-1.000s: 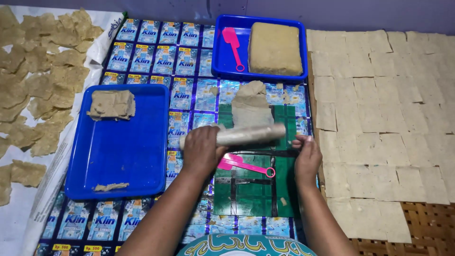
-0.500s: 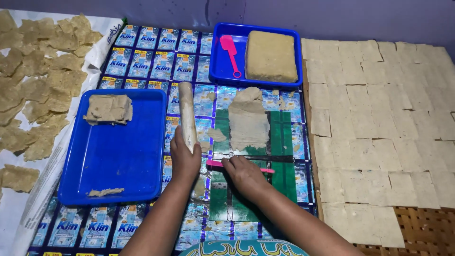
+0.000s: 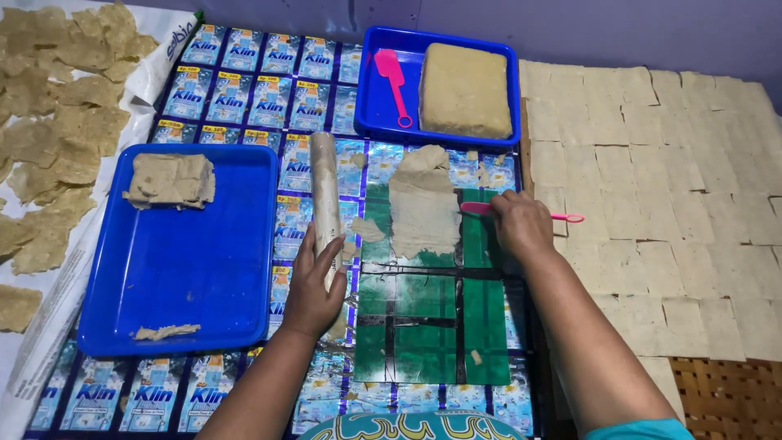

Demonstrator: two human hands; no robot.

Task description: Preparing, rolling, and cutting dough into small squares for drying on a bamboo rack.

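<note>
Dough sheet (image 3: pixel 422 210) lies flat on the green board (image 3: pixel 432 326), upper half of it, edges ragged, top end spilling just past the board's far rim. Right hand (image 3: pixel 521 226) sits at the board's right edge, fingers curled tight round a pink cutter (image 3: pixel 562 217); its pink tip pokes toward the dough, handle w/ small ring end sticks out right, away from the board. Tip vs dough: touching or just short, can't tell.

Left hand (image 3: pixel 314 285) is just off the board's left edge, fingers wrapped loosely over a rolling pin (image 3: pixel 326 212), thumb on the near side. Pin lies lengthwise along the board's left side, dusted w/ dough, far end pointing away from the person. Small dough scrap (image 3: pixel 368 230) between pin and sheet, on the board's left margin.

Left of the board, beyond the pin: big blue tray (image 3: pixel 187 277) w/ a stack of flat dough pieces (image 3: pixel 169 179) in its far corner, and a crumbly strip (image 3: pixel 165 332) at its near edge. Behind the board: smaller blue tray (image 3: pixel 383 110) holding a thick dough block (image 3: pixel 464 88) and a pink scraper (image 3: pixel 393 81). Right of the board: rows of cut squares (image 3: pixel 652 187) laid edge to edge. Far left of the board, past the big tray: irregular dried pieces (image 3: pixel 57 106) on white sheeting. Mat of printed sachets (image 3: pixel 244 81) under it all.
</note>
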